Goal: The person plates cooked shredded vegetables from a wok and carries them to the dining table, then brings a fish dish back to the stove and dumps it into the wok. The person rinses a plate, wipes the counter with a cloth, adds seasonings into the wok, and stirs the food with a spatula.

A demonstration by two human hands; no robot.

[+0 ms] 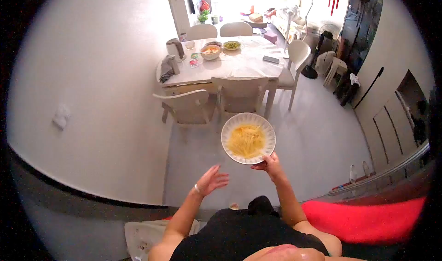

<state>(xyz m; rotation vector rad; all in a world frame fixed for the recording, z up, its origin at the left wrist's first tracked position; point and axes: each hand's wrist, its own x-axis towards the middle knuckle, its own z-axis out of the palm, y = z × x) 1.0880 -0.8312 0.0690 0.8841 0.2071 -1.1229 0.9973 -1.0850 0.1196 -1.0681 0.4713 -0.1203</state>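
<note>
Bowl (226, 139) in the air over the floor (299, 146), apart from the table: that is what my feed shows. Going by size, the table (244, 64) comes first, with a chair (241, 94) at its near side. Next, the held bowl: filling and lifting look done to me, with pale strips (247, 141) in yellow liquid, and it is not set down on anything. I have the right hand (272, 166) closed on its near right edge; the left hand (212, 180) is open, gripping nothing, near the bowl. On the table, a plate (224, 46) holds green food.
</note>
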